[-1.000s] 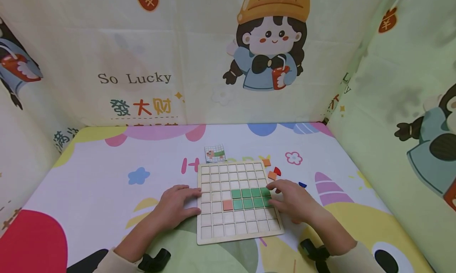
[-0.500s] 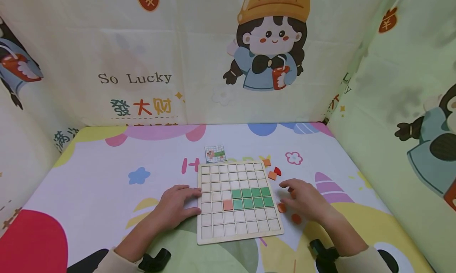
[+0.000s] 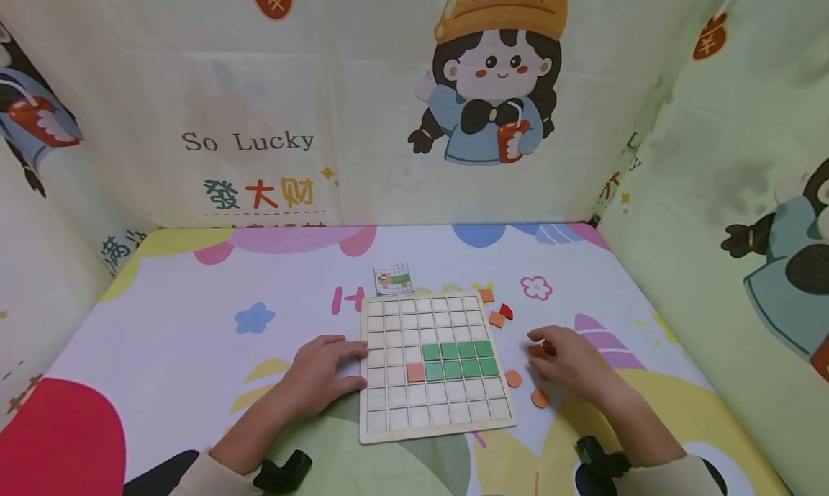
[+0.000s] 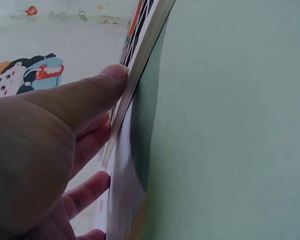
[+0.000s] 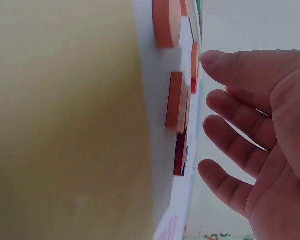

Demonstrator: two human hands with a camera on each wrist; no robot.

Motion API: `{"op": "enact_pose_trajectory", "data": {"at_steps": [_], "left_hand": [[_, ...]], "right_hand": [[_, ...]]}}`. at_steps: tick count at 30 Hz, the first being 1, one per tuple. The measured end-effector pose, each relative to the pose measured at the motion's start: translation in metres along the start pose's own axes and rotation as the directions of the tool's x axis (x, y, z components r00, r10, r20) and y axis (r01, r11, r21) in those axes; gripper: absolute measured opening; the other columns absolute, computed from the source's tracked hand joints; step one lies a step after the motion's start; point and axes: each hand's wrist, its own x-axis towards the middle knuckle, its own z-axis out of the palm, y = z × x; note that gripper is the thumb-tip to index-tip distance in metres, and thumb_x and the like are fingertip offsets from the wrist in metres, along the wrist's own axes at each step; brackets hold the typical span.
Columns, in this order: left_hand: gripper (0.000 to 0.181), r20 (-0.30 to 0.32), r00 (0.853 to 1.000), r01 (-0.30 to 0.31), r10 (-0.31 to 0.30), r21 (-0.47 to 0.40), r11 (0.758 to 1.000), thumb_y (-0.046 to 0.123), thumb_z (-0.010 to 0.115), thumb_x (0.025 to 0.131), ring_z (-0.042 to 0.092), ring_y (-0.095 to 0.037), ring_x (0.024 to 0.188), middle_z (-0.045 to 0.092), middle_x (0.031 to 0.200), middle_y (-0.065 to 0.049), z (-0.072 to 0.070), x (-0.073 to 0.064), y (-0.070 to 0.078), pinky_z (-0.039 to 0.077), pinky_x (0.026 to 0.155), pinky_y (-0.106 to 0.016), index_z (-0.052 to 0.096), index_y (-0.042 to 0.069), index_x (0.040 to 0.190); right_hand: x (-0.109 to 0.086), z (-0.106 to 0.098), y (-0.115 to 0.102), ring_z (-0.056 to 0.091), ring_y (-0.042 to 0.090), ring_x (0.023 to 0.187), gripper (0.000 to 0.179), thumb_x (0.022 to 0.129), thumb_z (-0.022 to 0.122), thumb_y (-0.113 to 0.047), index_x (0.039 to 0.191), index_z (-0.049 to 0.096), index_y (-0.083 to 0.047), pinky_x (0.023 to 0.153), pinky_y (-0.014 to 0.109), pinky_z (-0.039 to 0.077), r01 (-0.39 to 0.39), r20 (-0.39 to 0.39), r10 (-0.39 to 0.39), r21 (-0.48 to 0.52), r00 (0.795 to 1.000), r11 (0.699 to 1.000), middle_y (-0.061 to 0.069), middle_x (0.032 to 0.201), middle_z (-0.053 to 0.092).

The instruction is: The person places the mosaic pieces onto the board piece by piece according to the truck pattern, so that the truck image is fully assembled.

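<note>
A wooden grid board lies on the table, with two rows of green square tiles and one salmon tile in its cells. My left hand rests against the board's left edge, its thumb touching the rim in the left wrist view. To the right of the board, my right hand hovers by an orange piece, fingers apart. In the right wrist view a square orange piece and a dark red piece stand beside the fingers, which hold nothing visible.
A small picture card leans behind the board. Orange squares and a red quarter-round piece lie off its upper right side. Two orange discs are in front of my right hand. Printed cloth walls enclose the table.
My right hand has moved right, away from the board's green tiles, over the loose pieces. The orange discs have come into view, and a small blue piece is now hidden. The left hand stays put.
</note>
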Motion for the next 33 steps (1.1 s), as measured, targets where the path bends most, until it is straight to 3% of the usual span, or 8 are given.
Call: {"op": "enact_pose_trajectory", "data": {"at_steps": [6, 15, 33], "left_hand": [[0.045, 0.003, 1.0, 0.006, -0.006, 0.0, 1.0, 0.027, 0.083, 0.083, 0.048, -0.036, 0.128, 0.066, 0.129, 0.001, 0.001, 0.0, 0.0, 0.035, 0.105, -0.058, 0.071, 0.014, 0.125], [0.046, 0.001, 1.0, 0.004, -0.004, 0.002, 1.0, 0.026, 0.083, 0.082, 0.049, -0.035, 0.128, 0.066, 0.128, 0.001, 0.0, -0.001, 0.001, 0.036, 0.104, -0.057, 0.071, 0.014, 0.125], [0.045, 0.009, 1.0, 0.023, -0.023, -0.005, 1.0, 0.027, 0.084, 0.082, 0.048, -0.035, 0.128, 0.066, 0.128, 0.002, 0.0, 0.0, 0.001, 0.036, 0.105, -0.057, 0.072, 0.015, 0.124]], "right_hand": [[0.0, -0.002, 0.007, 0.061, 0.029, 0.098, 0.045, 0.085, 0.08, -0.019, 0.123, 0.066, 0.0, 0.078, 0.041, 0.059, -0.012, 0.001, 0.012, 0.02, 1.0, 1.0, 0.013, 0.112, 0.066], [0.002, -0.001, 0.013, 0.061, 0.029, 0.097, 0.043, 0.084, 0.081, -0.018, 0.12, 0.068, 0.002, 0.085, 0.047, 0.056, -0.02, -0.017, 0.02, -0.005, 1.0, 1.0, 0.012, 0.108, 0.068], [0.004, 0.0, 0.014, 0.061, 0.027, 0.093, 0.041, 0.085, 0.081, -0.02, 0.117, 0.069, 0.002, 0.083, 0.047, 0.056, -0.009, -0.017, 0.008, -0.032, 1.0, 0.999, 0.01, 0.105, 0.069]]}}
